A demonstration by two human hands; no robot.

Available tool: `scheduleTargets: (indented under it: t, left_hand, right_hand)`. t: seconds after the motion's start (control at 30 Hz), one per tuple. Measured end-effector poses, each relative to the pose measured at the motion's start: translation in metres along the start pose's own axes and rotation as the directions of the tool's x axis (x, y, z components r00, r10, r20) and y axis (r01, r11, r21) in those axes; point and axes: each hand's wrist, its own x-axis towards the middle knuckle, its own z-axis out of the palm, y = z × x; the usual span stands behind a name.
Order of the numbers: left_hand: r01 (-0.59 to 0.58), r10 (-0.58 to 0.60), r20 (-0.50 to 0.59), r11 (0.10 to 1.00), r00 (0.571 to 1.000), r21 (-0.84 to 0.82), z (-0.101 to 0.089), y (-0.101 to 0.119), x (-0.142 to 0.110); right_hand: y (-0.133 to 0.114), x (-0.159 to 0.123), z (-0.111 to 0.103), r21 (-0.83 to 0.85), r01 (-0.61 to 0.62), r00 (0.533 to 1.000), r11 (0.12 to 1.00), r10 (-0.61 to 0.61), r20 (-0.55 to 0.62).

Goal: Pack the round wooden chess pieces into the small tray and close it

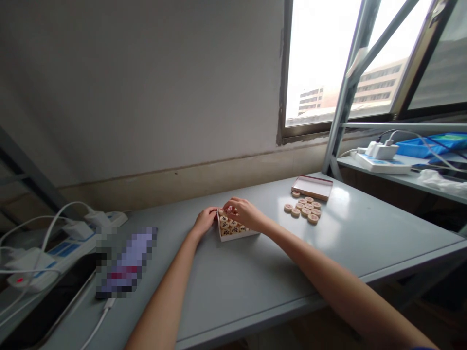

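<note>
Two bare forearms [166,296] lie nearest the camera, rising from the bottom edge of the frame toward its middle. Beneath them a smooth, pale grey tabletop [233,296] spans the lower frame, with white-and-blue plastic power strips [67,250] at lower left and a flat, pixelated purple-and-black object [129,260] just beside them. At upper right is a dark-framed window [321,63]. At right of centre lies a shallow rectangular tray with a white inside and dark red rim [313,185]. The white-walled open box [239,237] sits at frame centre. The left hand [205,221] is at its left side, fingers bent in against the edge; how firmly they grip cannot be told. The right hand [245,214] arches over the box, fingers curled down among the round wooden pieces with black characters [234,230]; whether it pinches one is hidden. Below the tray lie round wooden pieces with reddish markings [305,212], loosely clustered, several touching.
</note>
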Motion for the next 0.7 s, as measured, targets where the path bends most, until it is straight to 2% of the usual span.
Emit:
scheduleTargets:
  t: [0.1,0.23,0.33,0.43,0.5,0.57,0.63,0.7]
  left_hand:
    - [-0.001,0.002,0.047,0.999,0.999,-0.034,-0.002,0.001,-0.001]
    - [0.004,0.003,0.096,0.998,0.995,-0.071,-0.006,0.005,-0.003]
    - [-0.01,0.022,0.12,0.995,0.993,-0.101,-0.009,0.006,-0.005]
    - [-0.044,0.069,0.153,0.986,0.986,-0.16,-0.009,0.006,-0.008]
    - [-0.058,0.095,0.185,0.979,0.978,-0.196,-0.009,0.007,-0.01]
    - [-0.079,0.124,0.213,0.975,0.969,-0.21,-0.009,0.009,-0.013]
    - [-0.102,0.15,0.226,0.972,0.962,-0.211,-0.009,0.011,-0.015]
    - [-0.11,0.157,0.226,0.972,0.961,-0.208,-0.009,0.013,-0.016]
  right_hand:
    - [-0.005,-0.003,0.011,-0.073,-0.014,0.999,0.997,0.017,0.038]
    - [-0.004,-0.004,0.011,-0.096,-0.058,0.997,0.994,0.063,0.047]
    - [-0.004,-0.001,0.004,-0.144,-0.067,0.994,0.987,0.078,0.074]
    - [-0.003,0.001,-0.014,-0.304,-0.124,0.986,0.945,0.152,0.068]
    - [0.003,0.0,-0.032,-0.456,-0.259,0.952,0.852,0.304,0.027]
    - [0.015,-0.005,-0.052,-0.563,-0.406,0.884,0.72,0.466,-0.042]
    - [0.032,-0.013,-0.071,-0.586,-0.5,0.817,0.637,0.571,-0.078]
    - [0.05,-0.023,-0.086,-0.573,-0.553,0.763,0.605,0.643,-0.058]
